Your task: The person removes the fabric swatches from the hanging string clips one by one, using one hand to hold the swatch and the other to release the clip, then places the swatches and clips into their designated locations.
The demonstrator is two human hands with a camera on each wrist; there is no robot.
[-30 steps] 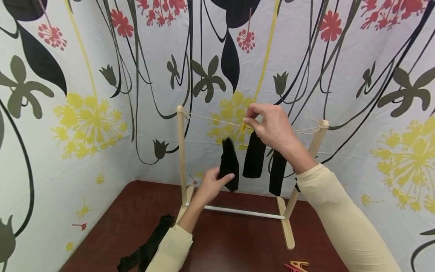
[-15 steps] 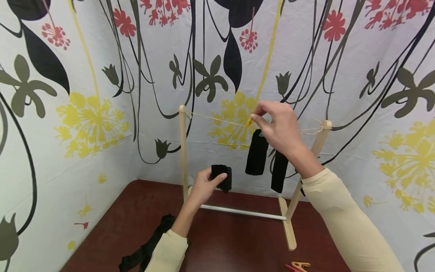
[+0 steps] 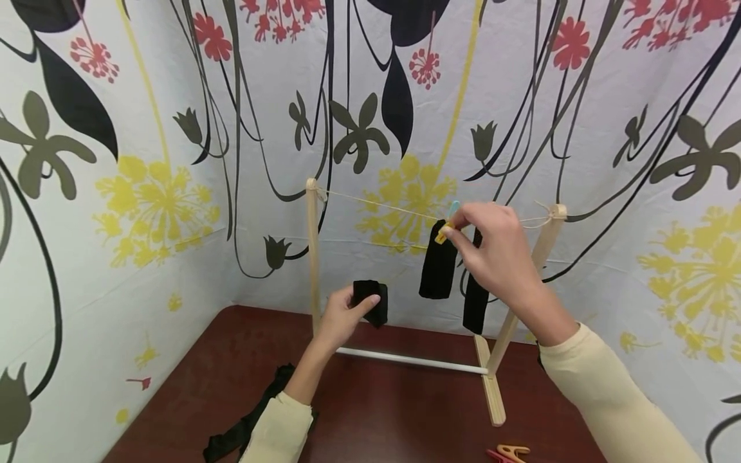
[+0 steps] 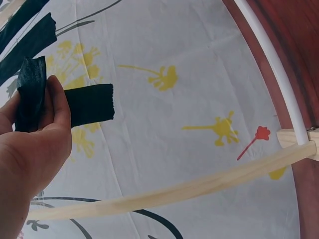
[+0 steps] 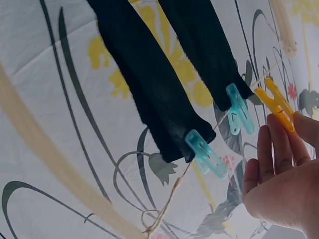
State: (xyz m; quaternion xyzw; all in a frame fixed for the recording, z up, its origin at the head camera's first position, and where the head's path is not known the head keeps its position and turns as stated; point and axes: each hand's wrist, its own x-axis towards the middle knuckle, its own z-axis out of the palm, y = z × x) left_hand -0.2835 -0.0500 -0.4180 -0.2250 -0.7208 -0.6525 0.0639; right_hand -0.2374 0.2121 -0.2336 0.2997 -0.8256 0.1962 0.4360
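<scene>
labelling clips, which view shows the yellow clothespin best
Right wrist view: the yellow clothespin is larger there, its shape clear. The head view shows it small, partly covered by the right hand; the left wrist view lacks it.

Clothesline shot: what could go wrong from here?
The right hand holds the yellow clip close to a teal clip; a bump might loosen that one and drop its hanging black cloth. The black piece in the left hand looks folded over, so it might get pinned doubled. The thin string might sag under more weight.
</scene>
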